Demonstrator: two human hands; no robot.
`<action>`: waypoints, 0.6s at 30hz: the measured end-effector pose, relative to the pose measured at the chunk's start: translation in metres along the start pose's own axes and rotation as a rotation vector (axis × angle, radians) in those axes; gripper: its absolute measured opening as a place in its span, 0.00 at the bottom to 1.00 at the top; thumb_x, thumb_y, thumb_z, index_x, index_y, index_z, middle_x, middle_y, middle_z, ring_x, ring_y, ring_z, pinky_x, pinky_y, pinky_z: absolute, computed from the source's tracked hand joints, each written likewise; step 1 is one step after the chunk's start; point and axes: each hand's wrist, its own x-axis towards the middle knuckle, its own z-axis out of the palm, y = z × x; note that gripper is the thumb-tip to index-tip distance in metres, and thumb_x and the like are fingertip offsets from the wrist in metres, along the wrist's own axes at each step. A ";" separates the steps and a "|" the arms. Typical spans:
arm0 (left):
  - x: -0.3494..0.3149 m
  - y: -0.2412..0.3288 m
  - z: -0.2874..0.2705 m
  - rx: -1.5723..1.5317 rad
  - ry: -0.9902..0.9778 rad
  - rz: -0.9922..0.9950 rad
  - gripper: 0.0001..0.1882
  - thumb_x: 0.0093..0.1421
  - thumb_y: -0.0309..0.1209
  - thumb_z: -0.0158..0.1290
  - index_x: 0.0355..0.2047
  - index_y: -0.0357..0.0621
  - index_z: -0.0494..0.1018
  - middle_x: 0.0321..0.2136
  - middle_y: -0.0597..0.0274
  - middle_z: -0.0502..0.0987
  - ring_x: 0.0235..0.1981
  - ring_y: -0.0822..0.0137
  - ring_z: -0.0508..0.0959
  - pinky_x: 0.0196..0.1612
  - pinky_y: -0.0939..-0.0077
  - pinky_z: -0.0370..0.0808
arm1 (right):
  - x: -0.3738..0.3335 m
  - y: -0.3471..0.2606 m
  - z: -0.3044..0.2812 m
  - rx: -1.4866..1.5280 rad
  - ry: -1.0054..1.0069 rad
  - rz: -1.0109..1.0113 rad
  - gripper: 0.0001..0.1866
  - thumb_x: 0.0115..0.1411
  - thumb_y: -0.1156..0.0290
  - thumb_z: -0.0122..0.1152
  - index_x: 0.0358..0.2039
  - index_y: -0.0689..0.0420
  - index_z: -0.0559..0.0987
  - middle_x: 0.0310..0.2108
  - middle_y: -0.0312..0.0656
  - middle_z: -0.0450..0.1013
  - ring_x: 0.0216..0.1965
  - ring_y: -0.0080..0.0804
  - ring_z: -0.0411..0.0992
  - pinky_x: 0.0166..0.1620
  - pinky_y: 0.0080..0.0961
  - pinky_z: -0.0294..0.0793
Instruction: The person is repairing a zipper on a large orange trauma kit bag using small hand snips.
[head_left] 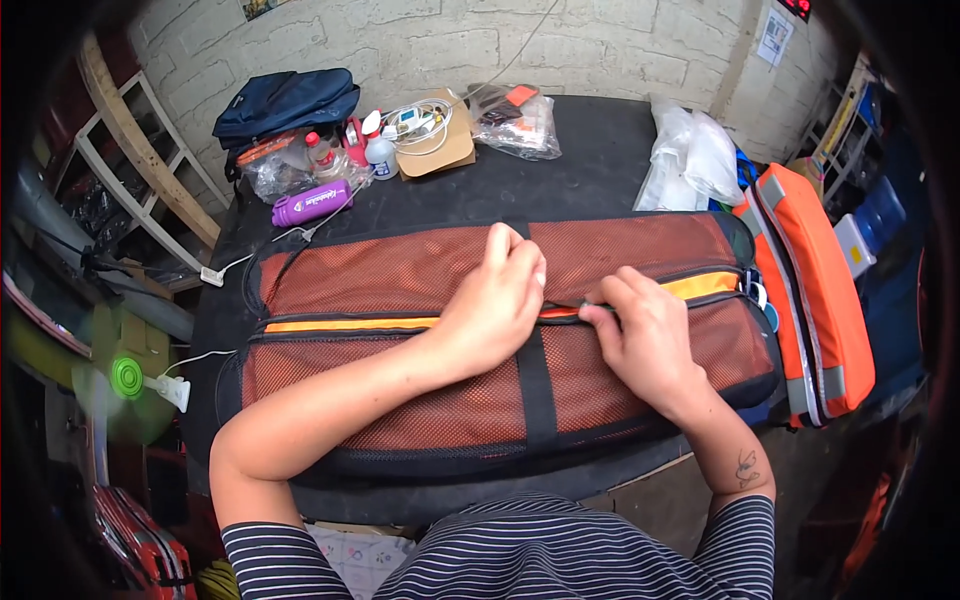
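A long black duffel bag (400, 400) with reddish-brown mesh panels lies across the table in front of me. Its long zipper opening runs left to right, and a yellow-orange strip (340, 325) shows between the black zipper edges. My left hand (500, 300) is closed over the middle of the opening; its curled fingers hide what they grip. Just to its right, my right hand (645, 340) pinches the zipper (566, 304) between thumb and forefinger. A short dark stretch of the zipper edge spans the gap between both hands. Beneath my left hand a black strap (537, 390) crosses the bag.
An orange bag (815, 290) stands against the right end. Along the back are clear plastic bags (690, 155), a cardboard box (440, 140) with coiled white cable, a spray bottle (380, 155), a purple bottle (312, 203) and a navy backpack (285, 100). A green fan (127, 377) is at left.
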 end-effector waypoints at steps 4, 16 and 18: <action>-0.001 -0.002 -0.051 0.116 -0.058 -0.138 0.14 0.63 0.35 0.50 0.27 0.36 0.68 0.27 0.53 0.70 0.29 0.54 0.74 0.35 0.59 0.71 | 0.006 0.010 -0.016 -0.034 -0.098 0.078 0.16 0.52 0.68 0.65 0.39 0.59 0.70 0.35 0.47 0.68 0.38 0.47 0.70 0.41 0.39 0.71; -0.044 -0.018 -0.058 0.680 -0.161 0.117 0.13 0.50 0.26 0.55 0.37 0.39 0.78 0.28 0.55 0.73 0.31 0.54 0.73 0.39 0.64 0.73 | 0.019 0.018 0.001 0.257 -0.303 0.182 0.15 0.45 0.81 0.64 0.34 0.59 0.70 0.30 0.45 0.71 0.37 0.45 0.71 0.42 0.38 0.71; -0.049 -0.019 -0.058 0.858 -0.110 0.459 0.07 0.46 0.25 0.54 0.28 0.36 0.75 0.24 0.57 0.72 0.28 0.60 0.75 0.33 0.69 0.74 | 0.013 0.016 0.005 0.238 -0.235 0.126 0.14 0.41 0.84 0.63 0.32 0.60 0.76 0.29 0.42 0.72 0.35 0.42 0.71 0.40 0.36 0.72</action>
